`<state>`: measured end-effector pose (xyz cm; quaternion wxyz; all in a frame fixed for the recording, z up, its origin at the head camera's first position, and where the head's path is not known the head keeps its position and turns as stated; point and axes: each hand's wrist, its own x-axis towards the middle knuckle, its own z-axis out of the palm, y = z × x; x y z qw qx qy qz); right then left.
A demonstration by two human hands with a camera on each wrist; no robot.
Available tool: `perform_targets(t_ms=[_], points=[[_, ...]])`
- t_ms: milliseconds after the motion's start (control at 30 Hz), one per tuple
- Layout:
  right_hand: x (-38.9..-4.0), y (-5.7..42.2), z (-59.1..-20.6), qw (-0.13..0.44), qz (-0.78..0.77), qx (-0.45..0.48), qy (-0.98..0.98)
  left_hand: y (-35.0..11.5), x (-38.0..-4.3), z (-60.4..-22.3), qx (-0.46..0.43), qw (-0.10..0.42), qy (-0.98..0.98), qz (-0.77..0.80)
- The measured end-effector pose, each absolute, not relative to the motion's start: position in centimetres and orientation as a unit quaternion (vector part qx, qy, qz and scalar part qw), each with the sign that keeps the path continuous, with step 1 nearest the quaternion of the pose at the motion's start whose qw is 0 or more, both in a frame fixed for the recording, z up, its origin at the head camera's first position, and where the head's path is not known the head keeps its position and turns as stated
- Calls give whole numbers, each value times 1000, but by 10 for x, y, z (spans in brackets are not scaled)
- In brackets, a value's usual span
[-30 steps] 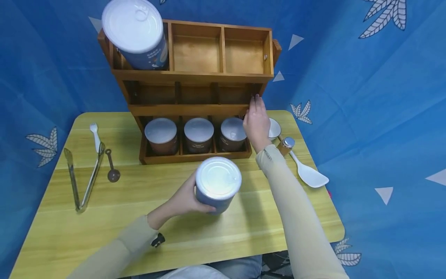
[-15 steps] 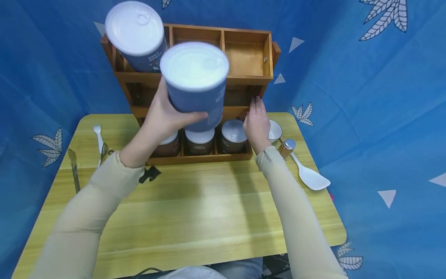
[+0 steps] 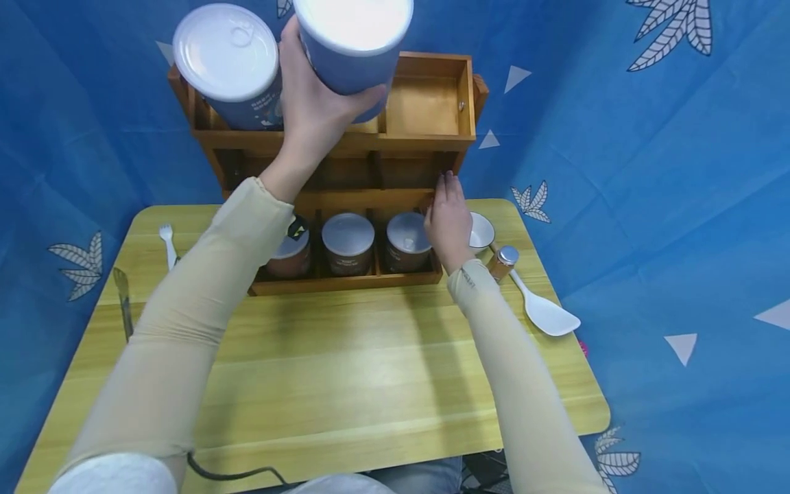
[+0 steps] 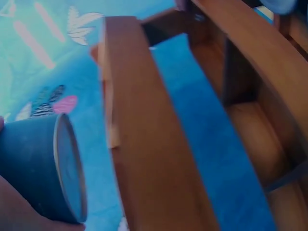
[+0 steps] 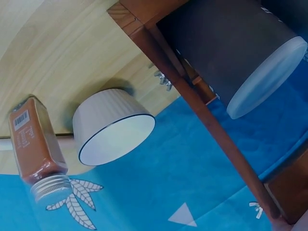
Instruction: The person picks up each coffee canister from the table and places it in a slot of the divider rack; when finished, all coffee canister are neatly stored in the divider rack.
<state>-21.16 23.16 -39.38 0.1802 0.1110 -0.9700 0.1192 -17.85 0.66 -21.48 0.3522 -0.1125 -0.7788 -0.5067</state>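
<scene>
My left hand grips a blue canister with a white lid, raised over the middle of the rack's top tier. In the left wrist view that canister is tilted on its side at the left, apart from the wooden rack. A second blue canister stands in the rack's top left compartment. With fingers extended, my right hand touches the right side of the rack near the middle tier; its thumb is hard to make out. The right wrist view shows little of that hand.
Brown canisters fill the bottom tier. Right of the rack are a white bowl, an orange-brown spice jar and a white spatula. A white fork and partly covered tongs lie left on the table.
My left hand has lifted the blue canister from low over the table up and away to above the top tier. My right hand stays at the rack's side.
</scene>
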Motion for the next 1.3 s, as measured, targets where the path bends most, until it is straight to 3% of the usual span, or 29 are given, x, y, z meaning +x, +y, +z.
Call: perform_targets(t_ms=[233,800,1300], points=[[-210,232,-392,180,127,117,-968,7,-202,-238,-102,395,-767,-496],[-212,229,-396,206,122,107,-965,-5,-206,-255,-58,276,-831,-480],[-172,271,-385,180,145,175,-957,42,-130,-242,-18,322,-823,-467]])
